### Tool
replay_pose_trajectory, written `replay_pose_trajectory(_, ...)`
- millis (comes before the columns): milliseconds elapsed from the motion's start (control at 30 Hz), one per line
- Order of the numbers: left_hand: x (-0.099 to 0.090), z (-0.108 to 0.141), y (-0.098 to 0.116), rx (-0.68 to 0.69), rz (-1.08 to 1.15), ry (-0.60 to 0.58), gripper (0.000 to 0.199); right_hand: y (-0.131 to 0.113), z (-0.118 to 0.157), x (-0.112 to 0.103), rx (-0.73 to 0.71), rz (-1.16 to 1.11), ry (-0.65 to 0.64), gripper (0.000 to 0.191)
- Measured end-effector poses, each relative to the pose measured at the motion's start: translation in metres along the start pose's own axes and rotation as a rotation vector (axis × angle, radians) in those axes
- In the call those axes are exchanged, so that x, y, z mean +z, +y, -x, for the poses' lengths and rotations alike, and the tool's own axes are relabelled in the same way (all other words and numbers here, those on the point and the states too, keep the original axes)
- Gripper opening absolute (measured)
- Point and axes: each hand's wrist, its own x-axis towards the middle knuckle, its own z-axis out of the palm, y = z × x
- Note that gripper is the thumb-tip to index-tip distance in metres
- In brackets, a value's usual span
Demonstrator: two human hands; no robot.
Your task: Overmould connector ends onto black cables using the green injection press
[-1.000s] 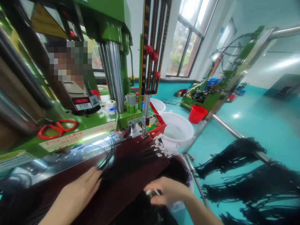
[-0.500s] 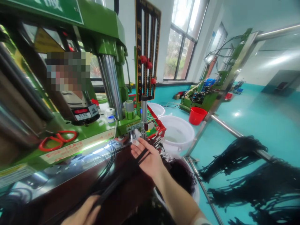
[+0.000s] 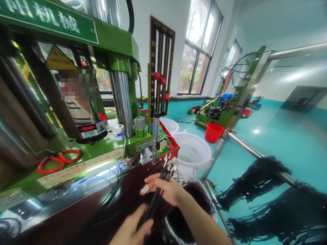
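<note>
A bundle of thin black cables [image 3: 154, 202] with metal end fittings runs up through both hands. My right hand [image 3: 168, 187] grips it just below the fittings, thumb across the cables. A white wrap covers one of its fingertips, which points off to the left. Lower down, my left hand [image 3: 135, 223] is closed round the same bundle. Under my right forearm stands a white bin [image 3: 170, 228] with a dark tangle of cables inside. More loose black cables [image 3: 112, 190] lie over the edge of the dark red tabletop [image 3: 138, 178].
To the left stands a green press [image 3: 122, 44], with red-handled scissors [image 3: 60, 160] on its bed. White tubs [image 3: 191, 144] and a red bucket [image 3: 214, 132] are on the floor behind. At right, black cable bunches [image 3: 278, 207] hang on a metal rack [image 3: 246, 144]. A person is beyond the press.
My right hand has gone from open to closed round the bundle and moved lower. My left hand has shifted right along with the cables. The fittings now stand upright above my right hand.
</note>
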Motion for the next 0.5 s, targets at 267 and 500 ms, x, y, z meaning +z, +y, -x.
replay_pose_trajectory(267, -0.016, -0.033, -0.007, 0.424, -0.625, 0.503, 0.020, 0.008, -0.002, -0.027, -0.114, -0.036, 0.135, 0.022)
replay_pose_trajectory(500, -0.044, -0.031, 0.003, 0.311, -0.479, 0.544, 0.025, 0.015, -0.010, -0.032, -0.077, 0.037, 0.034, 0.022)
